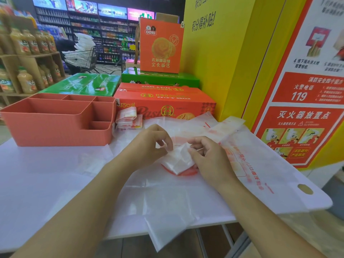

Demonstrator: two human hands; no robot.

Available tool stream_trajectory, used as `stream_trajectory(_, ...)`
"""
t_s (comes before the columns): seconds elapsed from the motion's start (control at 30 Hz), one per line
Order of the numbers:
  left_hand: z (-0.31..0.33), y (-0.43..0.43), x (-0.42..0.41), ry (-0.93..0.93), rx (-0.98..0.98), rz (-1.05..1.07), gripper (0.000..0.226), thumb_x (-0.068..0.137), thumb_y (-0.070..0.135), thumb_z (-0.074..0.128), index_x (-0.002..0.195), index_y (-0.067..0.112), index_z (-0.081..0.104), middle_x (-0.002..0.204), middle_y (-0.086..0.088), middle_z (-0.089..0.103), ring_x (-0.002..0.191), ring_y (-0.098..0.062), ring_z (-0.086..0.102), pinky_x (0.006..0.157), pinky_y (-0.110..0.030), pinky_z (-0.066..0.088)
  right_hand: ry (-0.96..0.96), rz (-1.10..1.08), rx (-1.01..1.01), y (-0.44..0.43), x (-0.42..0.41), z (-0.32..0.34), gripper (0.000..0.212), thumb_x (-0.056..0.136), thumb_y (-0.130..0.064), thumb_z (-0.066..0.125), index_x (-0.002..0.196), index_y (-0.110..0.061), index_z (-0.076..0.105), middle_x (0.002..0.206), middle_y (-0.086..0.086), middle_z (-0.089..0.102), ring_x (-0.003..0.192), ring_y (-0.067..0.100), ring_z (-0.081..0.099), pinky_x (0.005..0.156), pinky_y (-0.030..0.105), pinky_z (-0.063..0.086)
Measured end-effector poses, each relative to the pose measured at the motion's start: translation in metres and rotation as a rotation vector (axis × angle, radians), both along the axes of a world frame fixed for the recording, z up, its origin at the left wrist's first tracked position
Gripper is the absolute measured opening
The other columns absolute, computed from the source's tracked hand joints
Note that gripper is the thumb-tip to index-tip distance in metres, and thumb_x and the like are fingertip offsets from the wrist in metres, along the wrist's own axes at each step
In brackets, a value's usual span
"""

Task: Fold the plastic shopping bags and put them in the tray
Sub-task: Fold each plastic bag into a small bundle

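Observation:
A small folded packet of white plastic bag (179, 161) lies in the middle of the white table, on top of flat, unfolded bags (260, 164) with red print. My left hand (150, 144) pinches the packet's upper left corner. My right hand (208, 155) pinches its right edge. The salmon-coloured tray (55, 131) with several compartments stands at the back left and no bags show inside it. Two or three folded bags (129, 118) are stacked just right of the tray.
Orange and green cartons (163, 101) stand behind the table. A yellow pillar with a red fire-safety poster (297, 108) rises on the right. One flat bag hangs over the table's front edge (167, 235). Drink shelves and a shopping cart (81, 56) are far back.

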State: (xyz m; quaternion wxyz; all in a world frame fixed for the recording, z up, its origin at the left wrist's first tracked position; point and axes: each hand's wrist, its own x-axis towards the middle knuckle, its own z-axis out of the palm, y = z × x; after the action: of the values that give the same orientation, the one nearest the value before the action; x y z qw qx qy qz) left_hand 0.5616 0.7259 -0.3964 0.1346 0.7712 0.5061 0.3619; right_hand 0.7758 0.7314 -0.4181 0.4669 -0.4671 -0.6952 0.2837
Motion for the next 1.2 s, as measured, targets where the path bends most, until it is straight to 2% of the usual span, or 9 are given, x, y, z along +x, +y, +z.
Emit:
stream_trajectory(0.1,-0.004,0.001,0.0,0.023,-0.032,-0.056,0.036,0.08,0.002,0.076,0.076,0.037,0.073,0.103,0.011,0.059,0.089,-0.003,0.06,0.068,-0.009,0.041,0.012,-0.015,-0.01,0.001,0.0,0.0,0.017,0.096,-0.017,0.066,0.107,-0.03,0.069,0.093,-0.01,0.071,0.074,0.013,0.066,0.071,0.03,0.056)
stream_trajectory(0.3,-0.004,0.001,-0.001,0.078,-0.218,-0.104,0.043,0.084,0.01,0.056,0.102,0.046,0.074,0.115,0.02,0.061,0.106,0.0,0.057,0.092,-0.022,0.044,-0.096,0.001,0.031,-0.006,0.0,0.003,0.011,0.094,-0.019,0.069,0.096,-0.029,0.073,0.077,-0.025,0.068,0.075,-0.004,0.063,0.064,0.011,0.047)
stream_trajectory(0.4,-0.001,-0.001,-0.005,0.014,-0.226,-0.072,0.035,0.089,0.019,0.059,0.109,0.045,0.071,0.114,0.024,0.063,0.103,0.003,0.058,0.084,-0.021,0.045,-0.211,0.0,0.063,-0.005,-0.001,0.001,0.013,0.091,-0.016,0.07,0.093,-0.028,0.073,0.088,-0.016,0.066,0.079,0.001,0.061,0.069,0.016,0.045)
stream_trajectory(0.53,-0.004,0.0,-0.006,0.088,-0.173,0.0,0.024,0.089,0.025,0.07,0.104,0.043,0.069,0.107,0.019,0.063,0.092,0.001,0.06,0.081,-0.021,0.049,-0.419,-0.064,0.172,-0.002,-0.001,-0.002,0.012,0.089,-0.018,0.069,0.092,-0.029,0.072,0.099,-0.015,0.054,0.097,0.011,0.051,0.084,0.024,0.042)
stream_trajectory(0.73,-0.005,0.0,0.0,0.158,-0.201,0.045,0.013,0.09,0.032,0.067,0.099,0.041,0.069,0.102,0.021,0.065,0.085,0.0,0.062,0.076,-0.021,0.047,-0.583,-0.029,0.199,0.001,0.002,-0.002,0.015,0.094,-0.02,0.064,0.094,-0.026,0.078,0.095,-0.008,0.064,0.097,0.017,0.053,0.079,0.029,0.039)
stream_trajectory(0.87,0.008,-0.009,-0.008,0.089,-0.36,-0.06,0.033,0.082,0.042,0.073,0.113,0.05,0.065,0.111,0.027,0.063,0.094,0.002,0.063,0.083,-0.022,0.047,-0.609,0.032,0.2,0.003,0.001,-0.003,0.019,0.094,-0.02,0.06,0.082,-0.015,0.074,0.089,-0.005,0.065,0.096,0.018,0.054,0.082,0.034,0.044)
stream_trajectory(0.93,0.01,-0.013,-0.013,0.175,-0.47,-0.103,0.055,0.065,0.054,0.078,0.116,0.06,0.058,0.118,0.026,0.056,0.098,-0.001,0.061,0.088,-0.026,0.049,-0.62,0.067,0.173,0.002,0.002,-0.003,0.022,0.097,-0.019,0.056,0.09,-0.019,0.077,0.101,-0.009,0.066,0.105,0.015,0.052,0.087,0.025,0.04)
stream_trajectory(1.03,0.006,-0.009,-0.014,0.215,-0.49,-0.117,0.06,0.057,0.045,0.072,0.111,0.063,0.056,0.125,0.023,0.054,0.103,-0.006,0.061,0.092,-0.033,0.053,-0.596,0.108,0.12,-0.001,0.003,0.001,0.028,0.097,-0.016,0.053,0.114,-0.021,0.075,0.116,-0.013,0.058,0.114,0.008,0.044,0.09,0.01,0.031)
stream_trajectory(1.2,0.002,-0.004,-0.011,0.139,-0.316,-0.06,0.038,0.078,0.025,0.075,0.108,0.046,0.065,0.114,0.022,0.064,0.1,0.004,0.062,0.082,-0.023,0.05,-0.583,0.164,0.043,-0.005,0.004,0.003,0.028,0.094,-0.021,0.056,0.117,-0.021,0.071,0.112,-0.016,0.05,0.111,0.006,0.039,0.096,0.022,0.039)
